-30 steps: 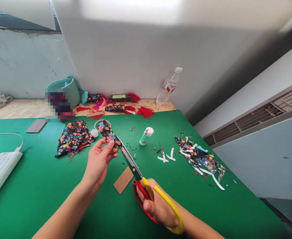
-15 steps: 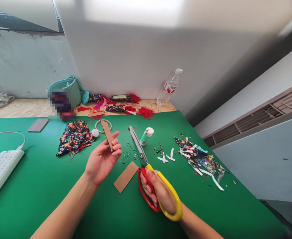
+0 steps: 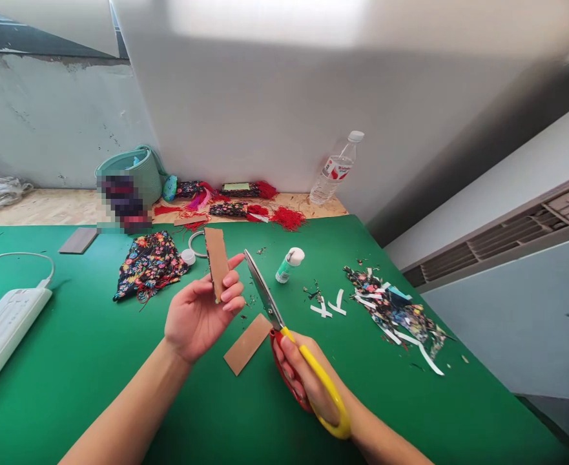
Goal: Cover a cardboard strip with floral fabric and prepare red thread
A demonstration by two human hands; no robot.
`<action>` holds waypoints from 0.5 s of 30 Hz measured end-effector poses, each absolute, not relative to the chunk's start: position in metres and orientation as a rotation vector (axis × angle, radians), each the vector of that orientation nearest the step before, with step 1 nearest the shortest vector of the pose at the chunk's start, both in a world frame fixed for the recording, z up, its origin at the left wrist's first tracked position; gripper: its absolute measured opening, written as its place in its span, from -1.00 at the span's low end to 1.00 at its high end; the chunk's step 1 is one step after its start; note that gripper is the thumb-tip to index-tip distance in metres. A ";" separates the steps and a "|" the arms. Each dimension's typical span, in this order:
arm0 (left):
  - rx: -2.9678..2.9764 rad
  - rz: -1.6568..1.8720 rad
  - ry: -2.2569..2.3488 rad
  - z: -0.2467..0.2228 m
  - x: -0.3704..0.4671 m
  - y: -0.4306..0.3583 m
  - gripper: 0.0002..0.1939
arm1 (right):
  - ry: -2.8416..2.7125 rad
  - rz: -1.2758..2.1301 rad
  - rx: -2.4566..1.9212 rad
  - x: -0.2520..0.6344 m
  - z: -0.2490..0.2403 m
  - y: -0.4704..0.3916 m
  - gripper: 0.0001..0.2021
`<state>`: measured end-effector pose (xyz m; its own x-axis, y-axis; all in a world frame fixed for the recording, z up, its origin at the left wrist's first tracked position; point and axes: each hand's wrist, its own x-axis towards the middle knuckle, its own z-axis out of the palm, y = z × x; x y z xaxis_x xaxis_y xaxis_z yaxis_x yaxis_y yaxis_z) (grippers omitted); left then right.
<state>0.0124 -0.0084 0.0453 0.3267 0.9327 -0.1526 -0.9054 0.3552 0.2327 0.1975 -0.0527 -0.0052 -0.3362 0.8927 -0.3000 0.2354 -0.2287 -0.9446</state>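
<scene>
Between its thumb and fingers, my left hand [image 3: 204,316] grips a brown cardboard strip [image 3: 217,258] upright, with dark floral fabric showing along its left edge. My right hand [image 3: 308,371] is wrapped round the handles of the scissors [image 3: 269,303], one red and one yellow. The blades are nearly closed and point up and left, their tips just right of my left fingers. A second brown cardboard piece [image 3: 248,344] lies flat on the green table below the blades. Beyond them stands a glue bottle [image 3: 290,265] with a white top.
Fabric and paper scraps [image 3: 395,310] are heaped at the right. Folded floral cloth [image 3: 151,265], a small white cap [image 3: 188,257] and a ring [image 3: 197,244] lie left. A power strip [image 3: 10,329] sits far left; a water bottle [image 3: 335,171] stands at the back.
The cardboard strip in my left hand has turned so more of its broad brown face shows. The scissors have tilted slightly and their tips have come nearer my left hand.
</scene>
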 end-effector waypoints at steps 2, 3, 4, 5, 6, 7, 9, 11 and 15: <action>0.116 1.193 0.268 0.046 0.012 -0.009 -0.39 | -1.657 1.425 -1.427 0.199 -0.004 -0.048 -0.51; 0.117 1.190 0.264 0.046 0.011 -0.009 -0.40 | -1.723 1.351 -1.460 0.199 -0.003 -0.045 -0.52; 0.116 1.189 0.264 0.046 0.011 -0.009 -0.41 | -1.777 1.295 -1.496 0.200 -0.003 -0.043 -0.53; 0.116 1.189 0.265 0.046 0.011 -0.008 -0.42 | -1.822 1.241 -1.540 0.201 -0.003 -0.041 -0.55; 0.117 1.189 0.266 0.046 0.011 -0.008 -0.43 | -1.860 1.179 -1.596 0.201 -0.002 -0.040 -0.57; 0.117 1.185 0.268 0.047 0.011 -0.008 -0.45 | -1.896 1.103 -1.658 0.201 -0.001 -0.038 -0.59; 0.116 1.173 0.270 0.047 0.011 -0.008 -0.48 | -1.967 0.920 -1.778 0.200 0.000 -0.037 -0.65; 0.113 1.158 0.274 0.047 0.011 -0.008 -0.48 | -2.041 0.769 -1.864 0.199 0.001 -0.036 -0.70; 0.113 1.149 0.275 0.048 0.011 -0.007 -0.46 | -2.151 0.604 -1.909 0.199 -0.004 -0.034 -0.79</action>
<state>0.0113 -0.0075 0.0477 0.3801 0.9116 -0.1566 -0.8840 0.4079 0.2286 0.1986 -0.0341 -0.0039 -0.1442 0.9827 -0.1163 0.8997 0.0813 -0.4289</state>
